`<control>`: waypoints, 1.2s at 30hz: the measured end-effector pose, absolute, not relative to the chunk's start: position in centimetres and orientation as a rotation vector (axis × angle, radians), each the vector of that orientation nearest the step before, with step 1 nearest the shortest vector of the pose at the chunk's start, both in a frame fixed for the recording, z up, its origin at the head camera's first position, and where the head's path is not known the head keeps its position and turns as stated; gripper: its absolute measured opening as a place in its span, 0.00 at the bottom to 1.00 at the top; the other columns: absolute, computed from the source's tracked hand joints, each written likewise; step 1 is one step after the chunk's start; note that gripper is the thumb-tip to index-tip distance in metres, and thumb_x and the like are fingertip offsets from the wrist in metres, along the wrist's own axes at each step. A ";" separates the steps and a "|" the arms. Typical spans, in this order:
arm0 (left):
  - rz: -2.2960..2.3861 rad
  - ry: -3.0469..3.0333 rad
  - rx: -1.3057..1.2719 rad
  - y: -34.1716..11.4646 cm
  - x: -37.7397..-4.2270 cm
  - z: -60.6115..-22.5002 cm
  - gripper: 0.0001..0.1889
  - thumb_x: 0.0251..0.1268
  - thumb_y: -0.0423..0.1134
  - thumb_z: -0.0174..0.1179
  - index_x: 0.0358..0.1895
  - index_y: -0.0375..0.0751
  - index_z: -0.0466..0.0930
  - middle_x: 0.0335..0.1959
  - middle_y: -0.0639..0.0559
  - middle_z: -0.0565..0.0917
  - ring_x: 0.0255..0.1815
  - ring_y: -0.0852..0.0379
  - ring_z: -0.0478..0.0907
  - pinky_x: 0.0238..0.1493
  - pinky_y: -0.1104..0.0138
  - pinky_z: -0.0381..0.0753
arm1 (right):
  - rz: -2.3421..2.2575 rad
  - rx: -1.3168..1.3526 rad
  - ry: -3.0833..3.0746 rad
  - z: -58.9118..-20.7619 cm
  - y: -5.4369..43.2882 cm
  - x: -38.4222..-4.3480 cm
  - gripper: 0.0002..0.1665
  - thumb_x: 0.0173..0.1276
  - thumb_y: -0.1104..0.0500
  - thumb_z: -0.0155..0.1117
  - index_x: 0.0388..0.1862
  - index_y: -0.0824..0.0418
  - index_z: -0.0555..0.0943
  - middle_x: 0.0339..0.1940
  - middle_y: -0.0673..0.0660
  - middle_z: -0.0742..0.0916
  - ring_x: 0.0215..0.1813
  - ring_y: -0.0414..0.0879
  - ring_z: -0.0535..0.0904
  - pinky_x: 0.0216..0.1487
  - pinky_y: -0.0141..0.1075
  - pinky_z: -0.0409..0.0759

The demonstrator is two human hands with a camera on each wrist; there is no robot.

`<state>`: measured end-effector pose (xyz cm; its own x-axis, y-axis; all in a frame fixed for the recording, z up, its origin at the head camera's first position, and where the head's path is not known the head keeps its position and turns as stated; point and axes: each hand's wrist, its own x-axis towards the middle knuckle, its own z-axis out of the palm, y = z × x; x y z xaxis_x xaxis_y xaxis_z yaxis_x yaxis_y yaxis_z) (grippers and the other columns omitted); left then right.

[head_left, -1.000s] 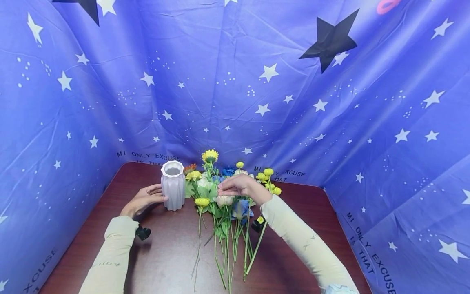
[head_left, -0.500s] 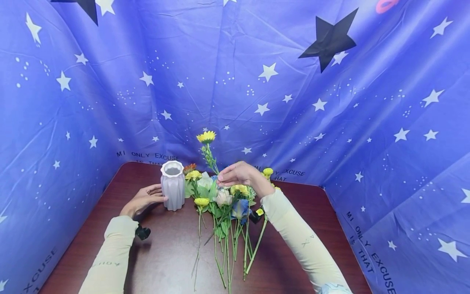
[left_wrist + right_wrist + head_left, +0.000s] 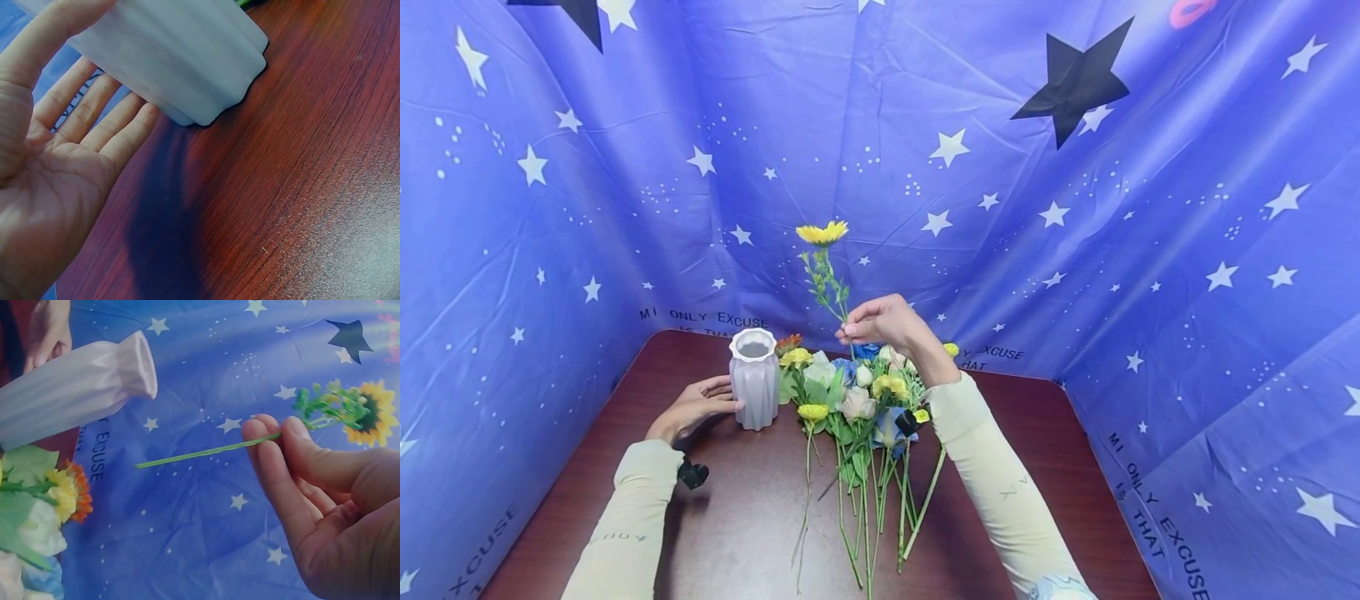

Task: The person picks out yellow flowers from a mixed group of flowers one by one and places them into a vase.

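One sunflower (image 3: 822,234), right hand (image 3: 891,325) pinching it; left hand (image 3: 694,407) touching the vase (image 3: 755,390).

Creased blue cloth (image 3: 805,192) with white stars (image 3: 950,148) hangs left, far and right of the wood-grained counter (image 3: 722,517); black star (image 3: 1075,83) far right.

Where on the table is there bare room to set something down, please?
The table is bare between the left sleeve and the stems, and between the right sleeve and the backdrop on the right. Flower heads crowd the middle, beside the vase and left hand.
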<state>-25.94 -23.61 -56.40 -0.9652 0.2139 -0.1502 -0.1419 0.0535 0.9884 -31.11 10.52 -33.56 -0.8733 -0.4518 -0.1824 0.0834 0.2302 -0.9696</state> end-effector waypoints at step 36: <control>1.988 2.077 0.094 -22.9 -26.0 -56.3 0.42 0.63 0.31 0.69 0.75 0.22 0.56 0.73 0.23 0.65 0.72 0.38 0.71 0.63 0.66 0.83 | -2.253 -0.622 1.903 -34.4 5.8 -30.6 0.13 0.66 0.78 0.63 0.47 0.88 0.78 0.33 0.62 0.92 0.35 0.46 0.91 0.56 0.56 0.84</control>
